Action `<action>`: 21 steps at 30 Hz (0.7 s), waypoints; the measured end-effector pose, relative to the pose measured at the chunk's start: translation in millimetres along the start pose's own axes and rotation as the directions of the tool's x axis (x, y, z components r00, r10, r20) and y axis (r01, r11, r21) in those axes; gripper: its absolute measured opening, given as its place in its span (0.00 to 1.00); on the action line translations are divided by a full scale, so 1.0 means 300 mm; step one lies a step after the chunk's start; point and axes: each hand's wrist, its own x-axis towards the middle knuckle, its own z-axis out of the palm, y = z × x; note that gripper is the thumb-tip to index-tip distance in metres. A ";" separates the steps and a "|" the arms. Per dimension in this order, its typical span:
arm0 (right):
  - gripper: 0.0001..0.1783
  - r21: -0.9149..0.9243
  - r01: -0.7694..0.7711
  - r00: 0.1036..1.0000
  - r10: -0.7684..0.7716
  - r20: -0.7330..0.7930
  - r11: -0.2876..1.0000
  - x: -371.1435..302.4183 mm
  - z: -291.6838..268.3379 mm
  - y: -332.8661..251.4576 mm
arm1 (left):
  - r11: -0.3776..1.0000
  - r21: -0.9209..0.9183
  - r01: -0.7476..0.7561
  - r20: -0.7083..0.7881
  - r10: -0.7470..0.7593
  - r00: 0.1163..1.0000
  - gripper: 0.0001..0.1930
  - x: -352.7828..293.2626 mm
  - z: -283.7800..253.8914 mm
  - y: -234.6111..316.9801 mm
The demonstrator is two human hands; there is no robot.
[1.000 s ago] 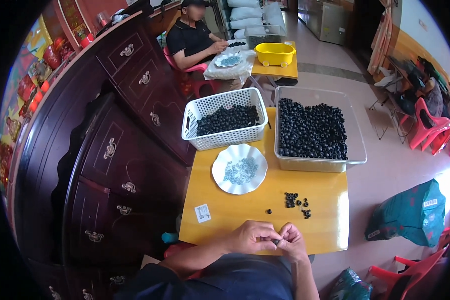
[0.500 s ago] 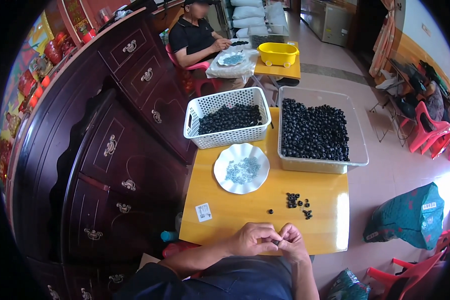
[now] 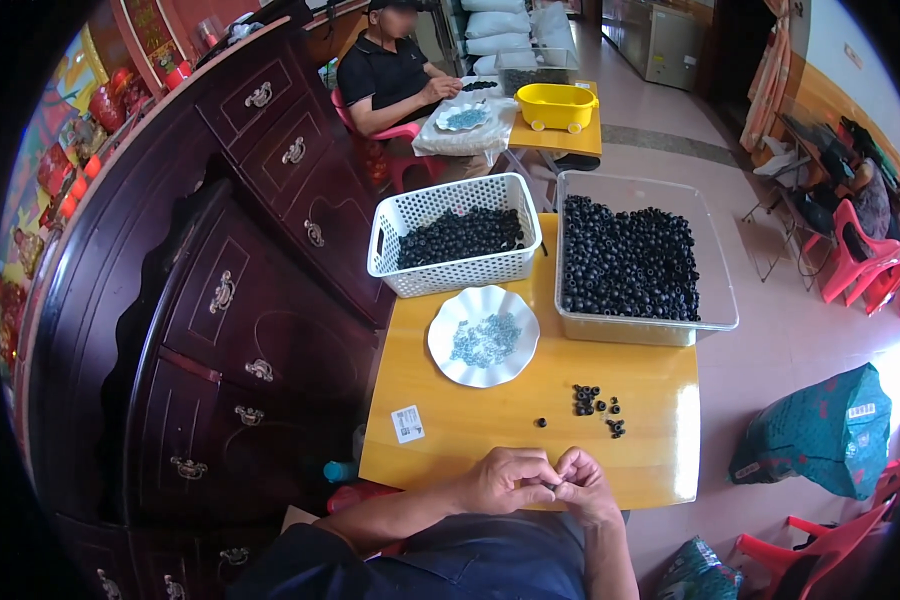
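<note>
At the lower centre of the frame, the left hand point(image 3: 513, 478) and right hand point(image 3: 584, 489) keep a pinching grip on a small dark piece point(image 3: 550, 486), which could fall off the desk point(image 3: 490, 420) if that pinch slipped.

A small dark piece point(image 3: 550, 487), mostly hidden so that its exact shape and tilt cannot be told, is pinched between the left fingers point(image 3: 538, 472) and the right fingers point(image 3: 567, 490), which meet around it near the front edge of the yellow-brown tabletop point(image 3: 450, 440), in line with its middle.
</note>
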 end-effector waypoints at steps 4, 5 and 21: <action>0.18 0.006 0.015 1.000 -0.015 0.002 1.000 0.005 0.013 -0.008 | 0.999 0.044 0.007 0.005 -0.007 1.000 0.10 0.009 -0.004 0.002; 0.18 0.013 0.021 1.000 -0.021 0.006 1.000 0.005 0.015 -0.010 | 0.999 0.048 0.007 0.005 -0.007 1.000 0.10 0.014 -0.006 0.006; 0.08 -0.130 -0.029 0.992 0.013 -0.125 0.991 0.023 -0.055 0.039 | 0.946 0.285 0.152 -0.362 -0.041 0.931 0.11 0.162 -0.307 0.073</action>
